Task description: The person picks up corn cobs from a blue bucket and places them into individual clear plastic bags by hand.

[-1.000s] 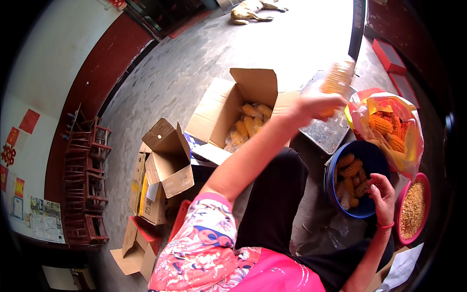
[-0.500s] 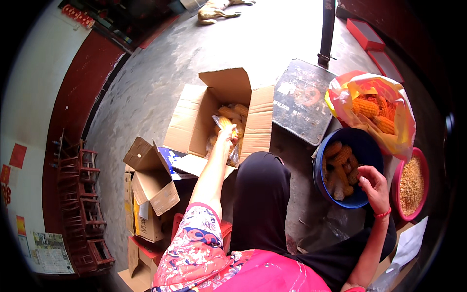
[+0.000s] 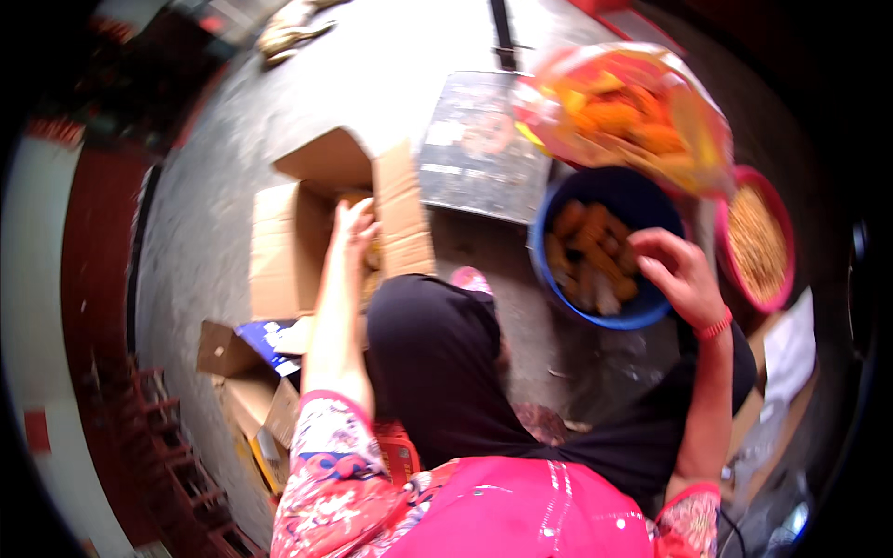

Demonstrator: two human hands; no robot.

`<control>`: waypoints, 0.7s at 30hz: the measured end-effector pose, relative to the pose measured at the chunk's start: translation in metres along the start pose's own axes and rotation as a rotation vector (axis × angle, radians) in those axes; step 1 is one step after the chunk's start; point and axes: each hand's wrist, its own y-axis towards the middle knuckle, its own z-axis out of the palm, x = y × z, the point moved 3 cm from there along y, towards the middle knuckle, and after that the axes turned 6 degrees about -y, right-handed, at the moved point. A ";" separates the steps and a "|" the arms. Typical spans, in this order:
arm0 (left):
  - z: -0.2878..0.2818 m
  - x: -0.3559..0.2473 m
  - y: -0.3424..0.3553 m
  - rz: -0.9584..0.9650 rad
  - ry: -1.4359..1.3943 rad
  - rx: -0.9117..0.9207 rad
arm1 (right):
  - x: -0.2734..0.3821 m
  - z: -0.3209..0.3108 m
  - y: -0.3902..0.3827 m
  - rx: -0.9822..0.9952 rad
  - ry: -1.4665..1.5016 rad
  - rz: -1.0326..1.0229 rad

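Note:
The picture is blurred. My left hand point(image 3: 355, 223) reaches into an open cardboard box point(image 3: 277, 242) among corn cobs; whether its fingers hold one is not clear. My right hand point(image 3: 677, 274) hangs over the right edge of a blue bucket point(image 3: 609, 321) with its fingers curled and apart, holding nothing. Brown-orange corn cobs point(image 3: 595, 256) lie in the bucket. Behind the bucket a white, pink and yellow bag point(image 3: 702, 149) holds bright orange cobs. A pink basin point(image 3: 755, 242) of yellow kernels stands to the right.
A dark, flat metal slab point(image 3: 479, 139) lies beside the box. A second open carton point(image 3: 242, 391) is at the lower left, near stacked red stools point(image 3: 177, 446). An animal point(image 3: 288, 33) lies on the floor at the top. Cardboard and white paper point(image 3: 786, 344) are at the right.
My left hand went from high at the right, holding a cob, down into the box. The view has shifted; my right hand stays by the bucket.

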 end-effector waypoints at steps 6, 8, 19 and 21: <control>0.029 -0.049 -0.016 0.466 0.748 0.294 | 0.037 -0.041 -0.023 -0.154 0.077 -0.062; 0.077 -0.073 -0.052 0.434 0.717 0.380 | 0.042 -0.066 -0.049 -0.353 0.067 -0.070; 0.280 -0.080 -0.279 0.587 1.079 1.137 | -0.291 -0.054 -0.213 -0.558 -0.512 0.414; 0.295 -0.058 -0.287 0.652 1.172 1.232 | -0.320 -0.012 -0.217 -0.374 -0.647 0.642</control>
